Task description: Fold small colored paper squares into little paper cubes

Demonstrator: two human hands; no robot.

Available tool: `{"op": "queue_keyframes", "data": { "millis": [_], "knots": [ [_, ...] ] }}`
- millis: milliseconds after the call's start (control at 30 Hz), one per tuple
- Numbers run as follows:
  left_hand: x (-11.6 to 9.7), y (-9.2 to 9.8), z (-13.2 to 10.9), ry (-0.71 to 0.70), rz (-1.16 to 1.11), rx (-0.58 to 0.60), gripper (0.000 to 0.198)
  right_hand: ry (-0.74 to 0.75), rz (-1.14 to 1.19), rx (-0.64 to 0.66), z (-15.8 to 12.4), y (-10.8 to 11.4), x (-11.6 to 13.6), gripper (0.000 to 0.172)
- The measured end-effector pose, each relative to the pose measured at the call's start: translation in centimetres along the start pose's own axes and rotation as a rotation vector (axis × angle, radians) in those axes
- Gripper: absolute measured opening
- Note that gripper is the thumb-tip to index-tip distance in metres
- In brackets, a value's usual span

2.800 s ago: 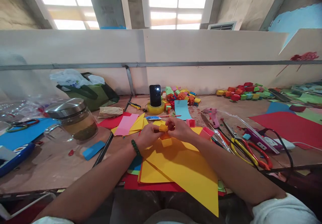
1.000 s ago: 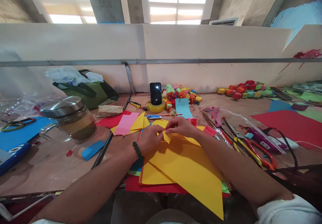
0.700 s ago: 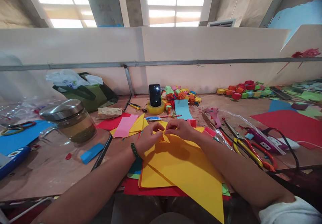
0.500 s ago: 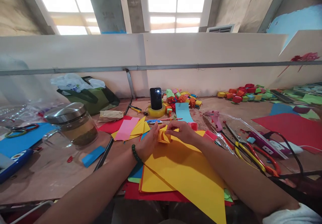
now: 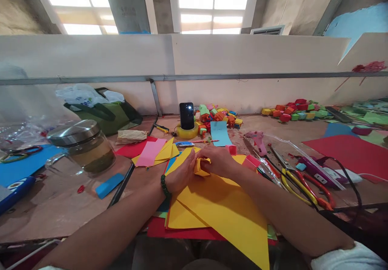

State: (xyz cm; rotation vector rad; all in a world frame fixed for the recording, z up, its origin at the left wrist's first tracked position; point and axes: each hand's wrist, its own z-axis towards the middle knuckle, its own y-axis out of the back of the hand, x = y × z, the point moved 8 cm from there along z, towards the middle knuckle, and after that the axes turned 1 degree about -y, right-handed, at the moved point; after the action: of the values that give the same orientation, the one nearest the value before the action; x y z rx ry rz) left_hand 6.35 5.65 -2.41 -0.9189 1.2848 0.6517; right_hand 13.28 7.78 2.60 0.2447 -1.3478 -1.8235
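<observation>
A small folded yellow paper box (image 5: 202, 167) sits between my two hands, above large yellow paper sheets (image 5: 224, 209). My left hand (image 5: 182, 175), with a dark green bead bracelet at the wrist, holds the box's left side with fingers stretched forward. From the right, my right hand (image 5: 220, 161) has its fingers curled over the box's upper edge, some inside its opening. The fingertips of both hands are partly hidden. Beneath the yellow sheets lie red paper (image 5: 184, 233) and blue and green sheets.
A phone (image 5: 186, 115) stands on a yellow tape roll. Folded paper cubes (image 5: 218, 118) are heaped behind. At right lie a pink glue gun (image 5: 258, 140), scissors (image 5: 285, 163) and red-handled pliers (image 5: 321, 197). A glass mug of tea (image 5: 91, 152) stands left, before a green bag (image 5: 115, 116).
The yellow box has turned so its opening shows more. My right hand's fingers have moved down and into it. The whole view has shifted slightly.
</observation>
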Motion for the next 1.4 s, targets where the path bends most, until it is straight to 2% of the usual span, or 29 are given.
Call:
{"op": "queue_keyframes", "data": {
  "millis": [133,267,500,600,733,800,867,967,1067,1233,1400],
  "knots": [
    [0.2,-0.3,-0.2,0.049,-0.058,0.024,0.065,-0.027,-0.007,0.033,0.0,0.0,0.5,0.024],
    [-0.5,-0.9,-0.2,0.028,-0.116,0.072,0.066,-0.042,0.016,0.026,0.0,-0.1,0.6,0.022],
    [-0.5,-1.1,0.0,0.040,-0.083,0.055,0.066,-0.123,0.034,-0.049,0.0,0.2,-0.4,0.012],
    [-0.7,0.2,-0.1,-0.013,0.028,-0.005,0.066,-0.170,0.072,-0.113,0.0,0.9,-0.6,0.014],
    [-1.3,1.9,0.1,-0.112,0.433,-0.082,0.082,-0.224,0.077,-0.134,0.2,1.0,-1.0,0.012],
    [-1.7,2.3,0.3,-0.191,0.603,-0.116,0.076,-0.257,0.053,-0.129,0.2,0.8,-1.5,0.011],
    [-2.0,2.4,0.4,-0.266,0.687,-0.137,0.062,-0.258,0.037,-0.114,0.2,0.4,-1.9,0.013],
    [-2.2,2.2,0.5,-0.320,0.734,-0.144,0.053,-0.214,0.045,-0.089,0.1,0.1,-2.1,0.019],
    [-2.0,2.3,0.5,-0.294,0.741,-0.153,0.055,-0.193,0.010,-0.087,0.0,0.4,-2.0,0.022],
    [-2.1,2.4,0.4,-0.298,0.775,-0.184,0.062,-0.226,-0.083,-0.063,0.1,0.7,-1.6,0.017],
    [-2.0,1.8,0.4,-0.297,0.763,-0.141,0.064,-0.277,-0.032,-0.009,0.2,0.3,-2.0,0.015]
  ]
}}
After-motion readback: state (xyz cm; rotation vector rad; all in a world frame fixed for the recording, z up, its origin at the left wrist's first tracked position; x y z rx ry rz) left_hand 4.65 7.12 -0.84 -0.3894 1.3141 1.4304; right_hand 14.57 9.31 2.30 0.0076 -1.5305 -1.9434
